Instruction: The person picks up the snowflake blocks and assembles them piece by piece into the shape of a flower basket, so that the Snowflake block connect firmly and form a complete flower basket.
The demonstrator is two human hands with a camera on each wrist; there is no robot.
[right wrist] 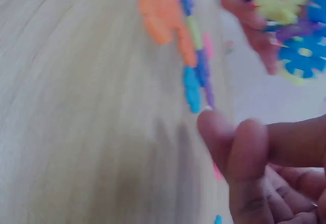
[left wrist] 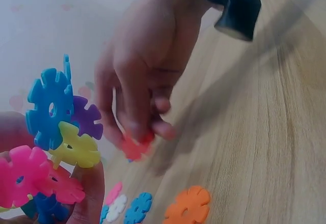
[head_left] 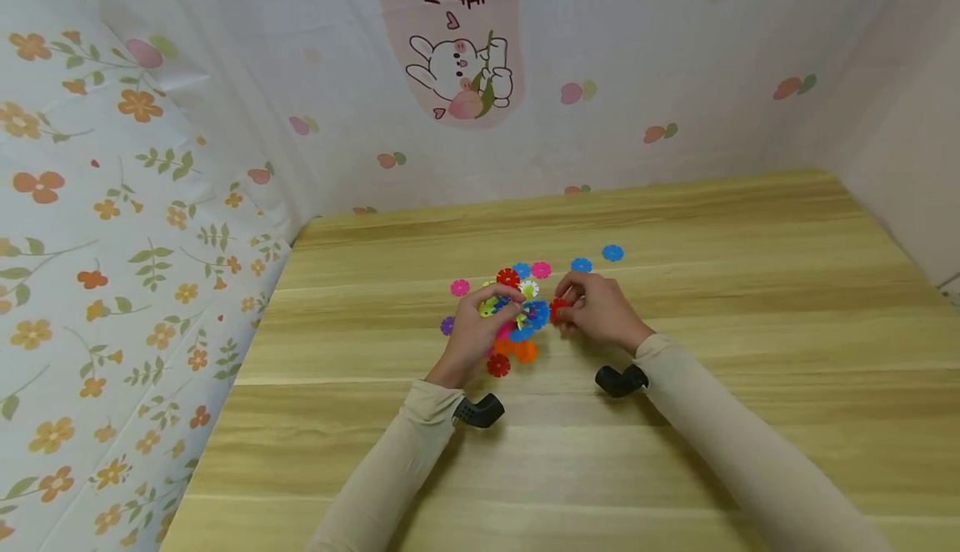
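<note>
My left hand (head_left: 474,327) holds up a cluster of joined notched plastic flower discs (left wrist: 51,109); blue, purple, yellow and pink pieces show in the left wrist view. To its right, my right hand (head_left: 603,312) pinches one red flower disc (head_left: 557,310) between thumb and fingers. In the left wrist view that red disc (left wrist: 136,146) hangs below the fingertips, apart from the cluster. The right wrist view is blurred; the right fingertips (right wrist: 249,142) meet there and hide the red disc. Part of the cluster (right wrist: 300,35) appears at the upper right of that view.
Loose discs lie on the wooden table (head_left: 360,435) under and around the left hand, among them an orange disc (head_left: 527,352) and a dark red disc (head_left: 498,365). Two blue discs (head_left: 612,253) lie beyond the right hand. A printed curtain (head_left: 637,60) stands behind the table.
</note>
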